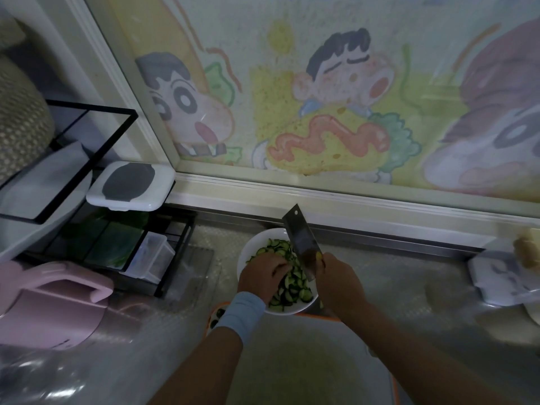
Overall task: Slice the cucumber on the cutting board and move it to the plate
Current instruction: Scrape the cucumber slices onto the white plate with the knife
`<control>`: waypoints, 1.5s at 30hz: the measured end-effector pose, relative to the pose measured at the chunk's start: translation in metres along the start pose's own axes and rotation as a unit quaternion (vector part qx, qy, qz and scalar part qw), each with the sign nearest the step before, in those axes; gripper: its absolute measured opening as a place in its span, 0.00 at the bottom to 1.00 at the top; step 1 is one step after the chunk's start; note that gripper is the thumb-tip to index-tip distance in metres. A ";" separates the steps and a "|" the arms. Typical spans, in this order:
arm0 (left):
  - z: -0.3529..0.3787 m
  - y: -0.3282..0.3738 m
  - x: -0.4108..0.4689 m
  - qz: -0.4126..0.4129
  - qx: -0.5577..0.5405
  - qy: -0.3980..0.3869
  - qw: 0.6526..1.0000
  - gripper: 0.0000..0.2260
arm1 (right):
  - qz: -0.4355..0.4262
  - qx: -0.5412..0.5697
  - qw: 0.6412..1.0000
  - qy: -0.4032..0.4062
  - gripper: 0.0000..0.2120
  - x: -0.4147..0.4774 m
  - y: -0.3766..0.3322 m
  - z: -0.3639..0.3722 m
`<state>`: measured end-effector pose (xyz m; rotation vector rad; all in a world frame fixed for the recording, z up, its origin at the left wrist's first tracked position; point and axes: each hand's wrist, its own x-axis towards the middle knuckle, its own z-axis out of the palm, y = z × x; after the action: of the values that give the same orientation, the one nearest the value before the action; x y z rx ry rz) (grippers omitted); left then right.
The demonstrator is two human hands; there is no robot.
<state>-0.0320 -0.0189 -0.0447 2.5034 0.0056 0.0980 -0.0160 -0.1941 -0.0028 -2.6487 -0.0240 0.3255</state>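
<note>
A white plate in the middle of the counter holds a heap of dark green cucumber slices. My left hand, with a pale blue band at the wrist, lies over the slices with its fingers curled down into them. My right hand grips the handle of a broad cleaver, whose blade stands tilted over the plate's right side. The cutting board, orange-edged, shows only as a strip under the plate's near rim, with a few slices left on it; my arms hide most of it.
A black wire rack with clear boxes stands to the left, a white container on top of it. A pink appliance sits at near left. At far right lies a white tray. A painted wall panel runs behind the counter.
</note>
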 end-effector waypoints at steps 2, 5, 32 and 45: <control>-0.007 0.010 0.006 -0.039 0.015 -0.049 0.998 0.15 | 0.002 -0.001 1.000 -0.009 0.16 -0.001 -0.002 0.001; -0.017 0.020 0.013 -0.056 0.083 -0.116 0.988 0.22 | -0.004 0.007 1.000 -0.020 0.16 -0.002 -0.007 -0.001; -0.038 -0.014 -0.096 -0.150 -0.011 -0.129 0.980 0.12 | -0.081 0.026 0.995 -0.045 0.14 -0.106 0.013 0.023; 0.011 -0.030 -0.271 -0.172 0.055 -0.068 0.981 0.23 | -0.031 0.130 0.965 -0.224 0.09 -0.212 0.064 0.091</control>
<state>-0.3012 -0.0083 -0.0904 2.5742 0.3944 -0.2215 -0.2454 -0.2255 -0.0633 -2.2611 -0.1948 0.8402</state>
